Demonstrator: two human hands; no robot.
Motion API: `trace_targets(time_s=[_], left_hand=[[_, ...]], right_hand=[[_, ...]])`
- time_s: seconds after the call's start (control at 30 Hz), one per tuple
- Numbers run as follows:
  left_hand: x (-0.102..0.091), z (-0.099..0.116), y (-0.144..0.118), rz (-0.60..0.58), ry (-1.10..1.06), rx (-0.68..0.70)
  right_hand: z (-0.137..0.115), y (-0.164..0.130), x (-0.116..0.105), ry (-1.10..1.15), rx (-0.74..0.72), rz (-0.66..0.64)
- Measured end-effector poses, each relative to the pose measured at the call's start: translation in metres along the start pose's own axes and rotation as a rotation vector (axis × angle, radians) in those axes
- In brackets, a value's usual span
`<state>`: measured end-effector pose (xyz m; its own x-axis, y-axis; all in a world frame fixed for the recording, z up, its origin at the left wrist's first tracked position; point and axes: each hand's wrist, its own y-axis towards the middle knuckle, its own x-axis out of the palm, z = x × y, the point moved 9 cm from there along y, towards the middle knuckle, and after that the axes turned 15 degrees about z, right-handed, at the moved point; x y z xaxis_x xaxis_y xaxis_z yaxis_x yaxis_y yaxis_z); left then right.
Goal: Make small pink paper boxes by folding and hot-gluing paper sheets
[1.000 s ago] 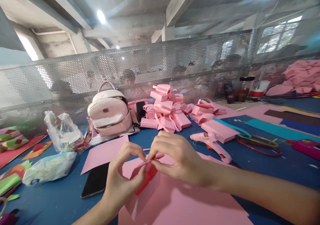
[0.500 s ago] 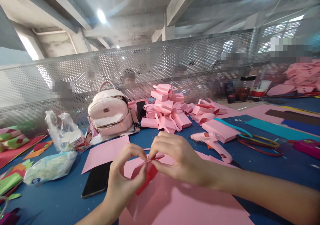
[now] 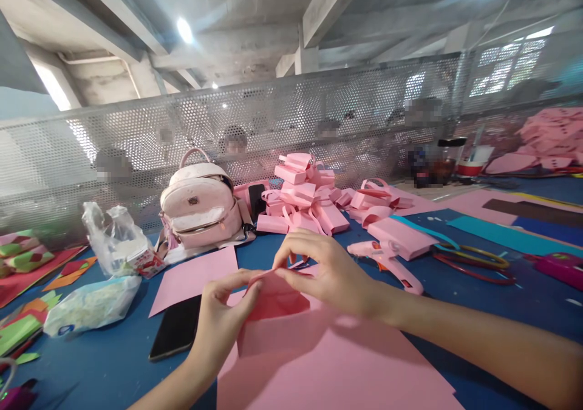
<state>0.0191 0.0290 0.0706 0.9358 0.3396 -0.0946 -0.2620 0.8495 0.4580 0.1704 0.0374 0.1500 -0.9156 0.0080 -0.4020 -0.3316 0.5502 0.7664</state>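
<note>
Between my two hands is a pink paper box point(image 3: 277, 331), its open top tilted toward me and its inside showing a deeper pink. My left hand point(image 3: 223, 313) pinches the box's left upper edge between thumb and fingers. At the far upper edge, my right hand point(image 3: 325, 270) grips the paper with thumb and bent fingers; its fingertips are partly hidden. Under the box lie pink paper sheets point(image 3: 364, 367). A pink glue gun point(image 3: 387, 261) rests just beyond my right wrist.
A heap of pink paper boxes with handles point(image 3: 303, 197) stands behind my hands, beside a pale backpack point(image 3: 200, 203). To the left are a black phone point(image 3: 175, 331), a plastic bag point(image 3: 93, 304) and paper scraps point(image 3: 22, 331). A perforated metal screen point(image 3: 273, 109) runs along the back.
The box has opened up and turned, so its inside now shows. My hands have moved apart; the left went slightly left along the edge.
</note>
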Motion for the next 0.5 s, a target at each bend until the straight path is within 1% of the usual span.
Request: trace_targets(time_s=[0.17,0.37,0.5], left_hand=[[-0.002,0.000,0.000,0.036,-0.012,0.005],[-0.004,0.010,-0.003,0.070,-0.012,0.071],[-0.003,0.014,-0.004,0.064,-0.001,0.106]], right_hand=[[0.012,-0.002,0.004,0.044,0.123,-0.005],[0.018,-0.006,0.009,0.084,0.180,-0.009],[0.019,-0.007,0.011,0.132,0.197,-0.013]])
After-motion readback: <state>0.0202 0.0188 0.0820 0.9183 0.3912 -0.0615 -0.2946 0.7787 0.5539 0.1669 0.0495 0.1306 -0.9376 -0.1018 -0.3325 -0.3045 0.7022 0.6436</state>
